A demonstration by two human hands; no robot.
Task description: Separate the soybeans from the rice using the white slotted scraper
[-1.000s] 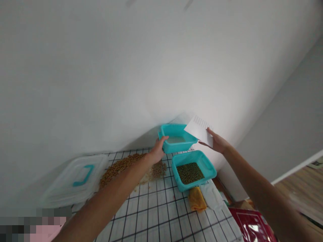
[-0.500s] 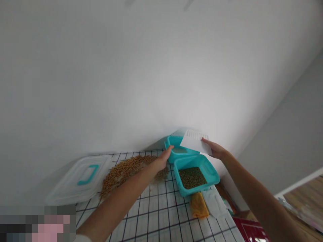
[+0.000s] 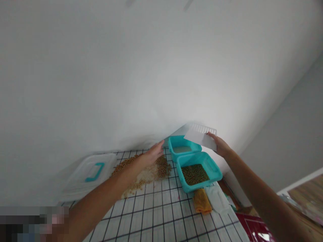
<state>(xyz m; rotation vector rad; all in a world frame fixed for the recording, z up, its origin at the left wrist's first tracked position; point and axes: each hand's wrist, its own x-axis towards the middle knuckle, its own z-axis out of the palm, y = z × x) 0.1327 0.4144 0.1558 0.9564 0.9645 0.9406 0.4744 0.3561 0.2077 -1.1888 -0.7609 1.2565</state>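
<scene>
White wall fills most of the view, and below it lies a table [image 3: 161, 215] covered in a white cloth with a black grid. Toward the far edge of the surface sits a loose heap of brown beans [image 3: 153, 169] mixed with paler grains. The left hand [image 3: 151, 155] is open, its fingers stretched out flat over the far side of that heap; whether it touches the beans cannot be told. It is just beside the left rim of the far teal tray [image 3: 172, 144], but apart from it.

That tray holds something pale and stands at the far right corner against the wall. A second teal tray [image 3: 214, 168], filled with green beans, touches its near side. The right hand [image 3: 221, 146] is closed on the edge of a white slotted panel [image 3: 200, 138], holding it tilted above the far tray.

At the far left lies a clear lid [image 3: 78, 181] with a teal handle. Along the right edge, near the green-bean tray, lie an orange cloth [image 3: 202, 201] and a white cloth [image 3: 217, 199].
</scene>
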